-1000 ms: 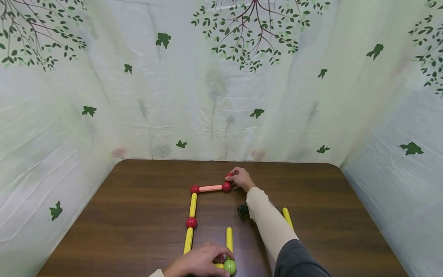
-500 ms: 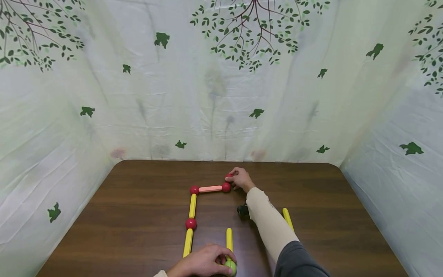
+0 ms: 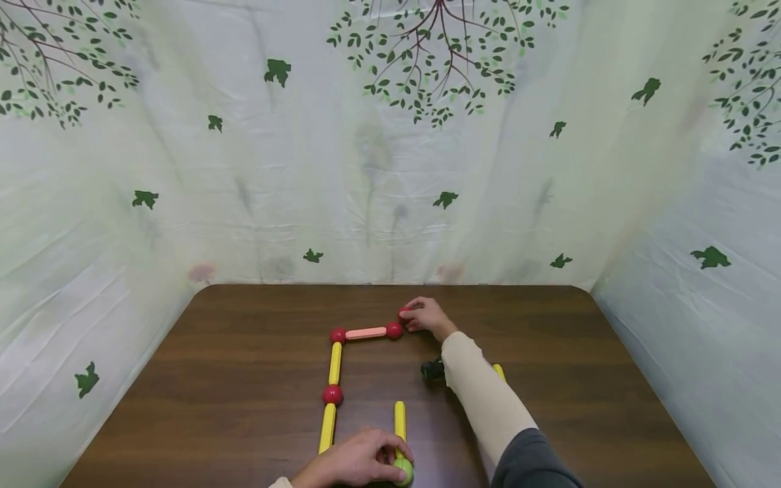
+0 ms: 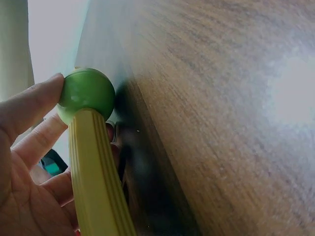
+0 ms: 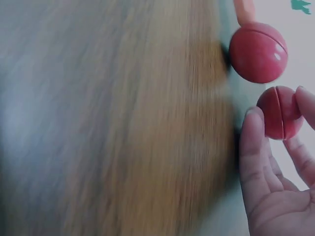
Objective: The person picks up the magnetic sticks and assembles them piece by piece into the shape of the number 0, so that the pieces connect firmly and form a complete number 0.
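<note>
Thumb and fingertips of my left hand (image 3: 360, 457) hold a green ball (image 3: 403, 473) at the front of the table. A ribbed yellow stick (image 4: 98, 172) meets this ball and points away from me in the head view. Farther back, my right hand (image 3: 430, 318) pinches a red ball (image 5: 279, 113) with a seam round it. Beside that ball is another red ball (image 5: 258, 53), fixed to the end of a pink stick (image 3: 366, 333); a small gap separates the two balls in the right wrist view.
From the pink stick's left end, a red corner ball (image 3: 338, 336), a yellow stick (image 3: 335, 364), a red ball (image 3: 332, 395) and another yellow stick (image 3: 327, 428) run toward me. A black object (image 3: 432, 370) lies by the right forearm, which partly covers a yellow stick (image 3: 499, 372).
My right hand has shifted slightly right with its red ball, away from the ball on the pink stick. The left fingers have closed in on the green ball. The head view has turned a little.
</note>
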A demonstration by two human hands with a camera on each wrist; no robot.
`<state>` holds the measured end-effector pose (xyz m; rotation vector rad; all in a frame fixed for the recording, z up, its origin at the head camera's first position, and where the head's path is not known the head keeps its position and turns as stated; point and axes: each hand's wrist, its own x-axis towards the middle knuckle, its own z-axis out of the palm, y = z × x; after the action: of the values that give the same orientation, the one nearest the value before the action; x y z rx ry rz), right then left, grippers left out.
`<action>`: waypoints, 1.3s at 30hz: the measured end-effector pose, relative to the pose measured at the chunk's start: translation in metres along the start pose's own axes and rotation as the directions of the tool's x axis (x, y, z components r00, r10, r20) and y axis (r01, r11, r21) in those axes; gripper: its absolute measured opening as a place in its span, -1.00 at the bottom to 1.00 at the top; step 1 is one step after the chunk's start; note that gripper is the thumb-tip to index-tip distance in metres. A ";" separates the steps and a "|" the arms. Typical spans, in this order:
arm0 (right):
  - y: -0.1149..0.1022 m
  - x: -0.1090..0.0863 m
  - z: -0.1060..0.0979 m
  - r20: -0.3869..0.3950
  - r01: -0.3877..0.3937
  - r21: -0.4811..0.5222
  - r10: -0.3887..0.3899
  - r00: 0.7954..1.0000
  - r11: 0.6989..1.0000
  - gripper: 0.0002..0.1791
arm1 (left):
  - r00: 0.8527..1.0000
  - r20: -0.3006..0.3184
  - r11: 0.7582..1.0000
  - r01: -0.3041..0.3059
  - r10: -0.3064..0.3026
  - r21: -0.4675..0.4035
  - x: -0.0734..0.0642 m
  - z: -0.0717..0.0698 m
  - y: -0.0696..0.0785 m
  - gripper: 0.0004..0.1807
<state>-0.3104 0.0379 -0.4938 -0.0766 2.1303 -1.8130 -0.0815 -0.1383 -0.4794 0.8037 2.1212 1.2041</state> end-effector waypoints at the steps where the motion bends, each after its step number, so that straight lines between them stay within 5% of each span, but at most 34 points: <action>1: 0.001 -0.001 -0.002 0.009 0.002 0.030 -0.002 1.000 1.000 -0.71 | 1.000 -0.001 1.000 -0.006 0.006 0.006 0.000 0.000 0.000 -0.82; 16: 0.002 -0.059 -0.016 0.190 0.018 0.201 -0.057 0.980 0.979 -0.60 | 0.999 0.005 0.998 -0.044 0.044 0.038 -0.001 -0.001 0.002 -0.82; 30: 0.025 -0.090 -0.003 0.278 0.000 0.002 -0.001 0.961 1.000 -0.70 | 1.000 0.015 0.999 -0.027 0.027 0.045 0.001 -0.001 0.001 -0.84; 39: 0.027 -0.100 0.008 0.322 0.081 -0.071 -0.054 0.945 0.994 -0.73 | 0.998 0.017 0.998 -0.060 0.060 0.029 0.002 -0.002 -0.001 -0.83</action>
<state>-0.2088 0.0609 -0.4989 -0.4397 1.9895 -1.6172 -0.0843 -0.1379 -0.4796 0.8932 2.1193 1.1956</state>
